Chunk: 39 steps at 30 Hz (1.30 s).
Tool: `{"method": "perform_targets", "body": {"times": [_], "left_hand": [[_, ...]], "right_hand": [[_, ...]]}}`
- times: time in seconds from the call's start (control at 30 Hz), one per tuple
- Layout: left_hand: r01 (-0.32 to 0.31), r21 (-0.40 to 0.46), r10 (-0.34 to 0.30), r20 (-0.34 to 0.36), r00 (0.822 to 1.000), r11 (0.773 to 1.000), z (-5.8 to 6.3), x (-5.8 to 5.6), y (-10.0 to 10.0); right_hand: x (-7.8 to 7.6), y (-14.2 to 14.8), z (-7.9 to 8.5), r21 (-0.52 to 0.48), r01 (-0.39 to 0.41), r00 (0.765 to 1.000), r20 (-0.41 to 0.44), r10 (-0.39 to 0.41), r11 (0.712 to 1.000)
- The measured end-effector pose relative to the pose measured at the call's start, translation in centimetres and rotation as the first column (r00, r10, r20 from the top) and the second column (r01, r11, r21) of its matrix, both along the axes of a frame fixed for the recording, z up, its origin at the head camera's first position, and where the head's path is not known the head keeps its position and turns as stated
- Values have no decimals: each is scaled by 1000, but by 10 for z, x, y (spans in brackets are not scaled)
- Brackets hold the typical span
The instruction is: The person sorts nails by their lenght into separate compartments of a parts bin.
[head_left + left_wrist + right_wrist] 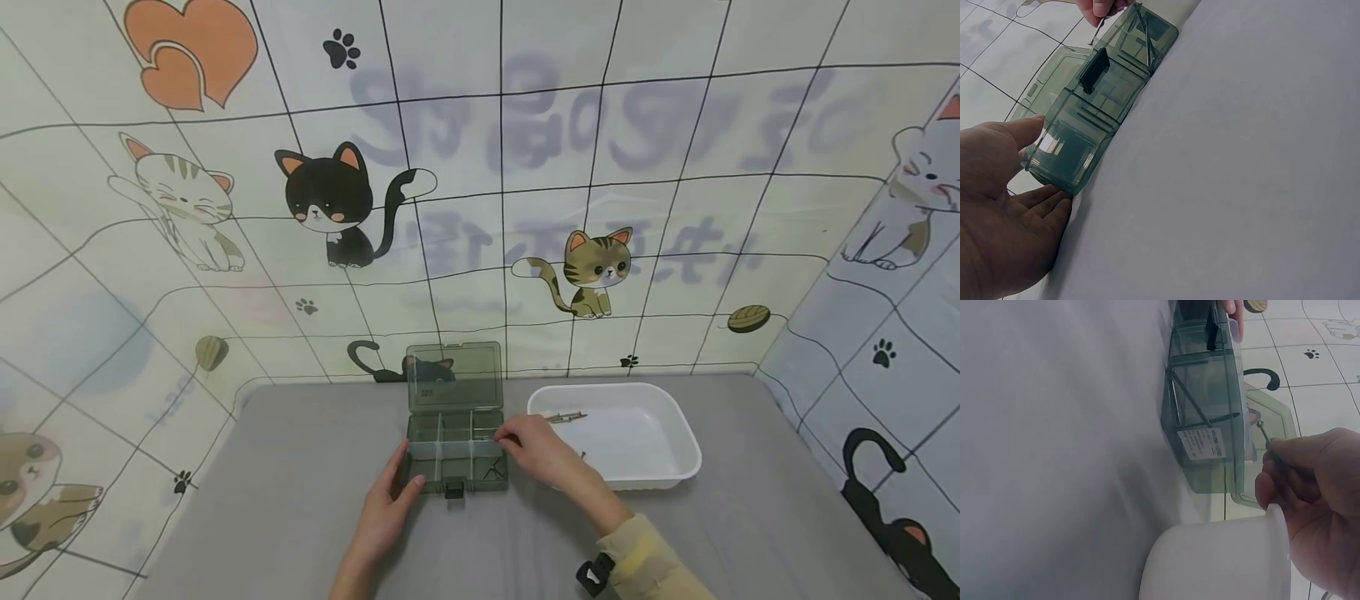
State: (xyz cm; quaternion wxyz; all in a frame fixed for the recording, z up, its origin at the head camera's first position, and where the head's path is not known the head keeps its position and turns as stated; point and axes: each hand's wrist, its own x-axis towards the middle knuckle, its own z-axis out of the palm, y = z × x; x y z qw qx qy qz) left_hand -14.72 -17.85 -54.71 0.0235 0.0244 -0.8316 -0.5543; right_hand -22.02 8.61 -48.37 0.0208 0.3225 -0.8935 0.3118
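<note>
A green see-through divided plastic box (456, 450) stands on the table with its lid (454, 377) raised at the back. My left hand (384, 512) holds the box's left side, thumb at the front corner and fingers along the side wall. Between thumb and fingers my right hand (538, 450) pinches a long thin metal screw (1264, 432), its small head pointing out over the box's right end. Several similar thin screws (1188, 397) lean in the front right compartment. To the right, a white tray (630, 433) has a few brass-coloured screws (566, 417) in it.
A grey cloth (315, 467) covers the table. Behind and at both sides hang white sheets (465, 283) with grid lines and cartoon cats. The tray's rim lies close under my right wrist. A black latch (454, 489) sits on the box's front.
</note>
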Motion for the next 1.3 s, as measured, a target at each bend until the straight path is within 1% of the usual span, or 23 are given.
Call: {"method": "perform_targets", "body": {"times": [0.2, 0.37, 0.47, 0.6, 0.77, 0.87, 1.03, 1.13, 1.3], "left_hand": [[1, 12, -1, 1, 1000, 1000, 0, -1, 0], [2, 7, -2, -4, 1000, 1000, -1, -1, 0], [1, 1, -1, -10, 1000, 1000, -1, -1, -1], [5, 4, -4, -15, 1000, 1000, -1, 0, -2], [11, 12, -11, -14, 1000, 1000, 0, 1, -3], [14, 20, -14, -5, 1000, 1000, -1, 1, -4], [21, 34, -21, 0, 1000, 999, -2, 2, -5], [17, 25, -17, -2, 1000, 1000, -2, 2, -4], [9, 17, -9, 6, 1000, 1000, -1, 1, -2]], "right_hand": [[0, -4, -5, -9, -19, 1000, -7, 19, 1000], [3, -2, -3, -32, 11, 999, 33, -10, 999], [5, 3, 1, -66, 37, 998, 58, -33, 997], [4, 11, 6, -128, 68, 996, 73, -59, 989], [0, 25, 7, -179, 78, 997, 37, -72, 981], [-2, 33, 7, -196, 85, 996, 34, -80, 977], [-4, 46, 6, -204, 91, 995, 50, -83, 975], [-5, 53, 3, -198, 93, 995, 58, -83, 976], [-7, 67, -2, -189, 103, 990, 115, -82, 976]]}}
